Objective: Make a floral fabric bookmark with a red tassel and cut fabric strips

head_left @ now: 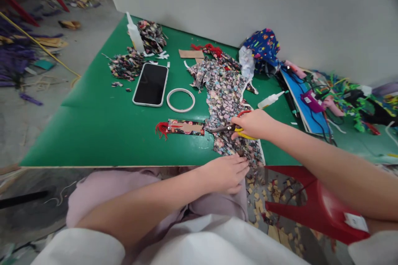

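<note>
My right hand grips a pair of scissors with red and yellow handles, its dark blades lying over the floral fabric. The fabric is spread on the green table, and its near end reaches the table's front edge. There my left hand holds that end, fingers bent over the cloth; the fingertips are partly hidden. Just left of the blades lies a floral bookmark-like strip with tan paper on it and a red tassel at its left end.
A phone, a roll of white tape, fabric scraps and a glue bottle lie to the left. Another glue bottle, a patterned blue cloth and a blue folder sit right. A red stool stands below.
</note>
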A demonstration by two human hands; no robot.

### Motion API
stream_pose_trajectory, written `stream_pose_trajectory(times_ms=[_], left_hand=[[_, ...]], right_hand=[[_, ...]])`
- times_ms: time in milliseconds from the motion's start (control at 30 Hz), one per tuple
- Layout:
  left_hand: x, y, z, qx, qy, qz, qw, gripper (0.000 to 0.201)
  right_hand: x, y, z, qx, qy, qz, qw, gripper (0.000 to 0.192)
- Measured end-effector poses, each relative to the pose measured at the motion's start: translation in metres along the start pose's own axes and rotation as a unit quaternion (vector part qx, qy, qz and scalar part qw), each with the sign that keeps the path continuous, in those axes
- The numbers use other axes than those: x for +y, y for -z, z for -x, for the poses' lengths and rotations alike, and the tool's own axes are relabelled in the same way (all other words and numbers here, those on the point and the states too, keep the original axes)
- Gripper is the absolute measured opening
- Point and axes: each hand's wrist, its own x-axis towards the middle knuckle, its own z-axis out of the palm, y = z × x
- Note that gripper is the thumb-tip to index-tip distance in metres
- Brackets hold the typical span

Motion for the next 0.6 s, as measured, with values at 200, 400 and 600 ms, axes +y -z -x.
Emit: stream_pose_trajectory(times_ms=[200, 400, 600], left_hand=[[-0.0013, 0.001, -0.0003, -0.008, 0.005, 0.003, 1.0, 0.053], [-0.0016, -0.0018, 0.0, 0.014, 0.001, 0.005, 1.0, 0.053], [-0.0017, -0.0035, 0.0004, 0.015, 0.0, 0.007, 1.0, 0.053]], right_hand=[[-0.0037, -0.0009, 0.0025, 0.001, 0.0, -0.036, 0.999, 0.077], [-0.0049, 0.0026, 0.0049, -0.019, 0.019, -0.042, 0.999, 0.073], [-0.0089, 0.0053, 0.0014, -0.007, 0.031, -0.027, 0.999, 0.068]])
